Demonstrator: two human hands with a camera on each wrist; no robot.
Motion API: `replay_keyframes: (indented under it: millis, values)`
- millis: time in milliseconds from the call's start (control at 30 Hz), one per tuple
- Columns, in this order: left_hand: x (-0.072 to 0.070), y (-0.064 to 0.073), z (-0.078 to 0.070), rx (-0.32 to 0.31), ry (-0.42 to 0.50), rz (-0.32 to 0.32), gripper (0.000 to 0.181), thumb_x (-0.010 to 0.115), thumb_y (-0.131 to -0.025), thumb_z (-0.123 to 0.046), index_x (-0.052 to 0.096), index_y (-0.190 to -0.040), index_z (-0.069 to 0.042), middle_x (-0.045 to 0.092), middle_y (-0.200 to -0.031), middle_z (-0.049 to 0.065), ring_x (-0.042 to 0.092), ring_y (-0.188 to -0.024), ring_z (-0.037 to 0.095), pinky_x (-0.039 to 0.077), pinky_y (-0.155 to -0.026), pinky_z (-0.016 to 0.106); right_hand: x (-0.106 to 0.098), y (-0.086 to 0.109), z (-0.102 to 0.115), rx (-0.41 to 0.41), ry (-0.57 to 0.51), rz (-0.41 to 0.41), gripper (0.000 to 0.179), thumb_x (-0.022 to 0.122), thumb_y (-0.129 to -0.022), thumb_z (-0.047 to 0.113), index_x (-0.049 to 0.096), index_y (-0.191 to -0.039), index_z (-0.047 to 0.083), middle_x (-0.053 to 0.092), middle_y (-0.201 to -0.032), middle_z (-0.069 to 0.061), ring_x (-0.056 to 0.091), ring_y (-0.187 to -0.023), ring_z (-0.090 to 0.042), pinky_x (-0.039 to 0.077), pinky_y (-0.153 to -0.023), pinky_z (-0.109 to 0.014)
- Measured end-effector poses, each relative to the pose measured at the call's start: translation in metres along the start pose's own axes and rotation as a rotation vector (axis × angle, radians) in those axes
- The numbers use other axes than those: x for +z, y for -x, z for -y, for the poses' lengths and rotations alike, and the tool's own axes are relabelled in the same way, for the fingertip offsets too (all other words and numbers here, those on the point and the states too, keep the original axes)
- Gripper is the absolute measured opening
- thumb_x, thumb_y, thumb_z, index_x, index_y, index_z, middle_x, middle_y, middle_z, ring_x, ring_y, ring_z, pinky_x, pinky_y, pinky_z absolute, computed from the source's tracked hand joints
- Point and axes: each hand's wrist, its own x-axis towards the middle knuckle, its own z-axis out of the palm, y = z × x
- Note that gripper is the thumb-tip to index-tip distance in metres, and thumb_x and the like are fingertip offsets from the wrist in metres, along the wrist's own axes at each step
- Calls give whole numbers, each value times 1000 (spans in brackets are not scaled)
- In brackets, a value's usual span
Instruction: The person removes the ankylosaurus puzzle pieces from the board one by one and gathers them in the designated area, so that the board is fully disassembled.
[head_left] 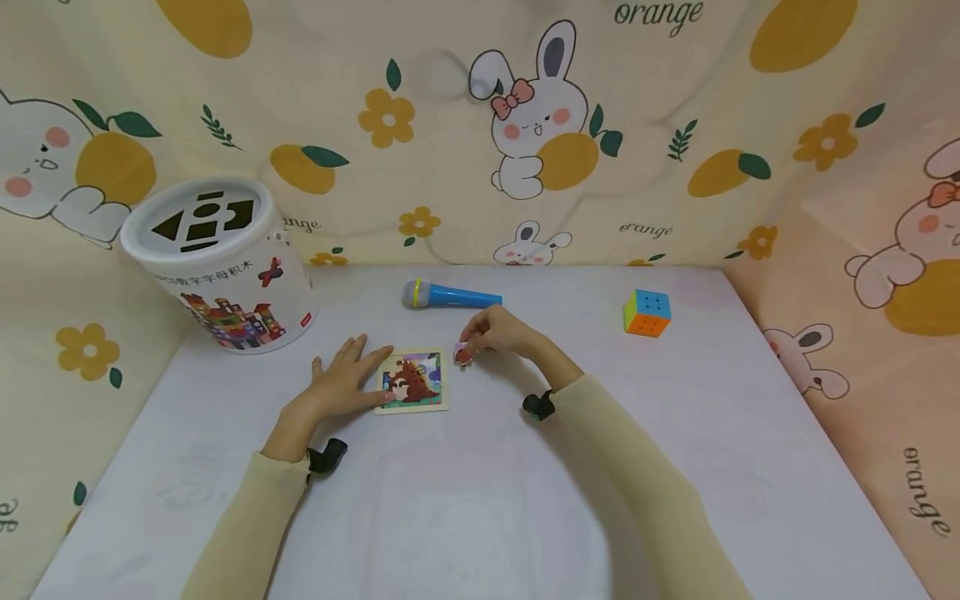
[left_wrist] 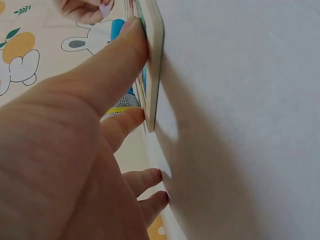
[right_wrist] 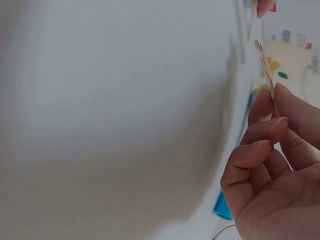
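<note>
A small square wooden jigsaw puzzle [head_left: 412, 382] with a red-brown dinosaur picture lies flat on the table, left of centre. My left hand [head_left: 339, 388] rests at its left side with fingers spread. In the left wrist view the thumb [left_wrist: 122, 55] presses on the board, the forefinger touches its edge, and other fingertips meet the table. Just right of the board, my right hand [head_left: 501, 332] pinches a thin puzzle piece [head_left: 462, 355] between thumb and forefinger, held apart from the board. The right wrist view shows that piece [right_wrist: 265, 62] edge-on, its other fingers curled beneath.
Behind the board lies a blue toy microphone [head_left: 461, 297] with a grey head. A white block bucket [head_left: 225, 283] with a shape-hole lid stands at the back left. Toward the back right sits a puzzle cube [head_left: 647, 314]. Rabbit-print cloth [head_left: 442, 175] surrounds the white table [head_left: 450, 508].
</note>
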Motion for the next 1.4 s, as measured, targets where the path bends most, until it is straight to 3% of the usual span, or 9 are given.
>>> replay_keyframes:
  millis: [433, 867, 1267, 1400]
  values:
    - [2, -2, 4, 0, -3, -3, 85, 69, -89, -53, 33, -156, -16, 9, -162, 29, 3, -148, 50, -2, -100, 84, 3, 3, -12, 19, 17, -64, 15, 72, -88, 2, 75, -101, -4, 67, -81, 0, 48, -73, -12, 39, -62, -21]
    - [2, -3, 3, 6, -7, -5, 85, 69, -89, -54, 33, -156, -16, 9, -162, 29, 4, -148, 50, -2, -100, 84, 3, 3, -16, 17, 51, -106, 10, 76, -84, 2, 75, -91, -5, 63, -72, 1, 48, -68, -11, 38, -59, -21]
    - [0, -1, 1, 6, -1, -3, 84, 70, -89, -52, 34, -156, -15, 10, -162, 30, 4, -148, 51, -2, -100, 84, 3, 0, -18, 31, 76, -95, 7, 75, -87, 2, 75, -91, -4, 64, -71, 0, 50, -67, -10, 41, -61, -21]
    - [1, -1, 1, 3, 2, 0, 84, 69, -89, -52, 34, -156, -15, 9, -162, 30, 3, -148, 51, -3, -100, 84, 5, -3, -7, -20, 100, -50, 8, 72, -90, 5, 74, -94, -2, 67, -78, -3, 52, -69, -12, 42, -61, -21]
